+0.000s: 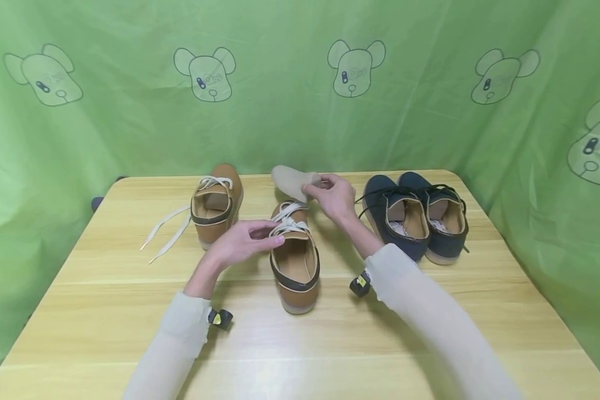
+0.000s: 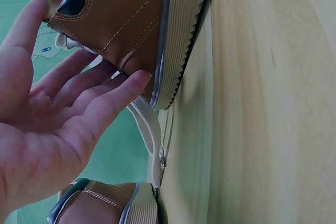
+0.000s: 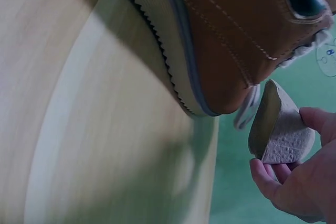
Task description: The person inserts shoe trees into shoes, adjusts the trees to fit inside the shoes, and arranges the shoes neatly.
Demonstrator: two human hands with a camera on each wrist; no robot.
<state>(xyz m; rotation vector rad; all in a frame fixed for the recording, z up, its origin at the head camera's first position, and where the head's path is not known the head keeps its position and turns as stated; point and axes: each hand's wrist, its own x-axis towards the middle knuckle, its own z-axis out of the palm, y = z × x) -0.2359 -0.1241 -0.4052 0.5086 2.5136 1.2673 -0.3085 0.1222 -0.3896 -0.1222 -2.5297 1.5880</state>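
A tan lace-up shoe (image 1: 296, 289) with a dark collar and white laces (image 1: 290, 222) stands at the middle of the table, heel toward me. My left hand (image 1: 247, 241) rests at its left side, fingers fairly straight, thumb by the tongue; in the left wrist view the hand (image 2: 58, 108) lies along the upper. Just beyond the toe, my right hand (image 1: 336, 197) pinches a greyish-beige moulded shoe insert (image 1: 291, 181) above the table. In the right wrist view the insert (image 3: 286, 132) looks hollow, held between thumb and fingers, apart from the shoe.
A second tan shoe (image 1: 215, 219) stands on the left, its loose laces (image 1: 172, 236) spread on the table. Two navy shoes (image 1: 397, 216) with dark laces stand side by side on the right. A green curtain (image 1: 290, 122) hangs behind the wooden table (image 1: 130, 289).
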